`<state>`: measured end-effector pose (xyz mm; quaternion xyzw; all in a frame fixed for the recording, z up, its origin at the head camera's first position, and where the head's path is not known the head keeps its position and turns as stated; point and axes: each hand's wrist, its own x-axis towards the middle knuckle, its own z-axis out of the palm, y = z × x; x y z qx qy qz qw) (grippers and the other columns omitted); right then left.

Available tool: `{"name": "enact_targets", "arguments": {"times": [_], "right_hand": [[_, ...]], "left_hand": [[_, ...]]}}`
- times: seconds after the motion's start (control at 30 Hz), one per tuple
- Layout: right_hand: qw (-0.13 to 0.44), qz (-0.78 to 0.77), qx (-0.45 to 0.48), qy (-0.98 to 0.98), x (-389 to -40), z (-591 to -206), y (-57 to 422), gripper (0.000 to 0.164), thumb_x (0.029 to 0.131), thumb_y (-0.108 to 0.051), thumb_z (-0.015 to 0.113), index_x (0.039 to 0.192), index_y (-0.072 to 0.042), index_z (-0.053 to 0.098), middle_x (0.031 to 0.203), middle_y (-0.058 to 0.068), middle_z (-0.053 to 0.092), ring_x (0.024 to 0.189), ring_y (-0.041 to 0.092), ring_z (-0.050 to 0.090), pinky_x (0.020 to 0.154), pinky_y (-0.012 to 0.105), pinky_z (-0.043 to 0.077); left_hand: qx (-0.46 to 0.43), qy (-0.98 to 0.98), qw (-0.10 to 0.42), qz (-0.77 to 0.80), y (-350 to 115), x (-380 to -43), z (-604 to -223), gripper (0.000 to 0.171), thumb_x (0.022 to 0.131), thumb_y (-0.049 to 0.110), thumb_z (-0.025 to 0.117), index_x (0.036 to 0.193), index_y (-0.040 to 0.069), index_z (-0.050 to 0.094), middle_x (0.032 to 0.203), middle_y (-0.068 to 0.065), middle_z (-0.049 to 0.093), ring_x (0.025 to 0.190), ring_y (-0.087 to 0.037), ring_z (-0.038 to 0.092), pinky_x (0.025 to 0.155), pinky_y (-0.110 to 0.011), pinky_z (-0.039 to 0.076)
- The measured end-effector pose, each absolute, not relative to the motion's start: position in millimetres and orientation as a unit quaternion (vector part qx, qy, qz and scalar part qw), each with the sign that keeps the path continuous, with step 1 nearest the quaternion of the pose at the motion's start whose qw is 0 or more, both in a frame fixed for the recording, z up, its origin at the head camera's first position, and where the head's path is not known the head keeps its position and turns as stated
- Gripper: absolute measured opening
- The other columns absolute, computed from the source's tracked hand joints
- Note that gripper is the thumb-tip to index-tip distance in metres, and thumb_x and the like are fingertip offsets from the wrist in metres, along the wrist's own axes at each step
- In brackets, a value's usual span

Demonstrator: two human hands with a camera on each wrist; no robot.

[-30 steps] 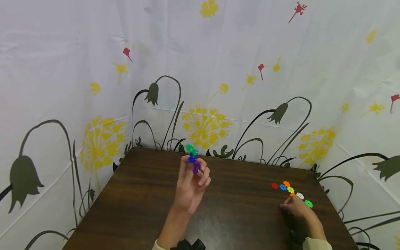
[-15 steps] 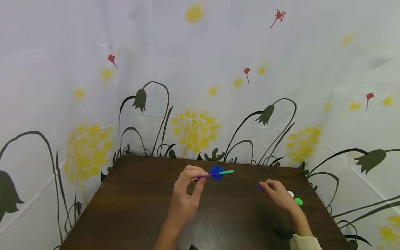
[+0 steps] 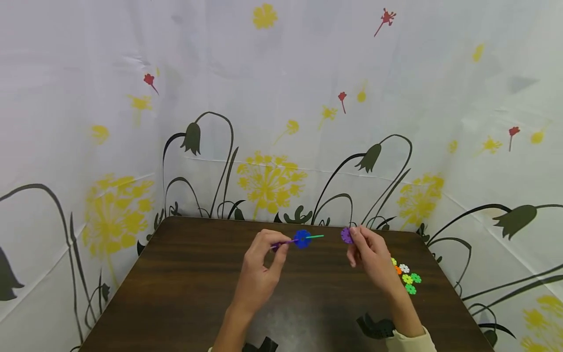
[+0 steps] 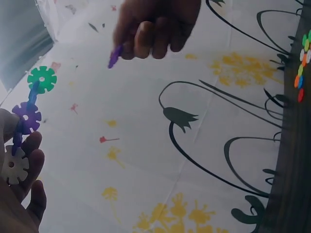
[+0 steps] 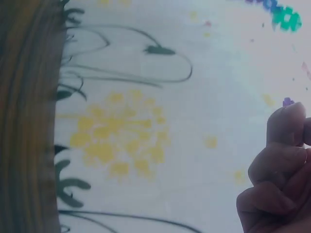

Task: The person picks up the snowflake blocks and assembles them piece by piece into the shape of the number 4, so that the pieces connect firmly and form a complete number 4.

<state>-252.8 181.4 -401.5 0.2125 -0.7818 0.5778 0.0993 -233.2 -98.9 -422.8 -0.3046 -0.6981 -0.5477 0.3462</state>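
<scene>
My left hand (image 3: 259, 271) pinches a chain of interlocking notched flower discs between thumb and fingers. Past the fingertips, the chain shows a blue disc (image 3: 302, 239) and a green disc (image 3: 314, 236) seen edge-on; the left wrist view also shows a purple disc (image 4: 26, 117) and a white disc (image 4: 13, 165) near the palm. A single purple disc (image 3: 347, 235) is pinched by my right hand (image 3: 371, 256), to the right of the chain's green end and apart from it. Only a bit of that disc (image 5: 288, 101) shows above the fingers in the right wrist view.
Several loose flower discs (image 3: 407, 279), green, yellow, orange and white among them, lie on the dark wooden table (image 3: 184, 283) beside the right forearm, which partly covers the group. A white curtain (image 3: 272, 73) printed with flowers hangs behind the table's far edge.
The right hand has come up and left from the loose discs, carrying the purple disc towards the left hand. My left hand has turned, so the chain now points right instead of up.
</scene>
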Motion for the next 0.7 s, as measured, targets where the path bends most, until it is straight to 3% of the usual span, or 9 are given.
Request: {"name": "enact_targets", "arguments": {"times": [0.27, 0.57, 0.7], "right_hand": [[0.123, 0.577, 0.249, -0.768, -243.2, -389.2, 161.2, 0.033, 0.118, -0.014, 0.042, 0.087, -0.005, 0.053, 0.06, 0.01, 0.054, 0.047, 0.018, 0.046, 0.041, 0.031, 0.039], [0.122, 0.585, 0.249, -0.762, -233.0, -385.5, 153.0, 0.028, 0.116, -0.012, 0.047, 0.09, -0.008, 0.057, 0.06, 0.009, 0.054, 0.048, 0.029, 0.048, 0.041, 0.031, 0.041], [0.115, 0.587, 0.237, -0.765, -230.5, -386.2, 150.5, 0.028, 0.116, -0.014, 0.049, 0.09, -0.006, 0.057, 0.061, 0.008, 0.053, 0.049, 0.024, 0.05, 0.043, 0.031, 0.043]], "left_hand": [[-0.306, -0.709, 0.336, -0.539, -96.4, -234.5, -423.8, 0.016, 0.104, 0.003, 0.068, 0.117, 0.014, 0.07, 0.11, 0.0, 0.066, 0.099, -0.012, 0.058, 0.084, -0.026, 0.054], [-0.291, -0.728, 0.308, -0.538, -93.4, -232.6, -425.6, 0.013, 0.106, 0.008, 0.068, 0.115, 0.017, 0.069, 0.105, 0.005, 0.065, 0.096, -0.01, 0.058, 0.08, -0.025, 0.051], [-0.29, -0.734, 0.295, -0.539, -93.3, -231.9, -428.1, 0.012, 0.106, 0.01, 0.068, 0.115, 0.018, 0.069, 0.106, 0.004, 0.066, 0.096, -0.01, 0.059, 0.08, -0.026, 0.051]]}}
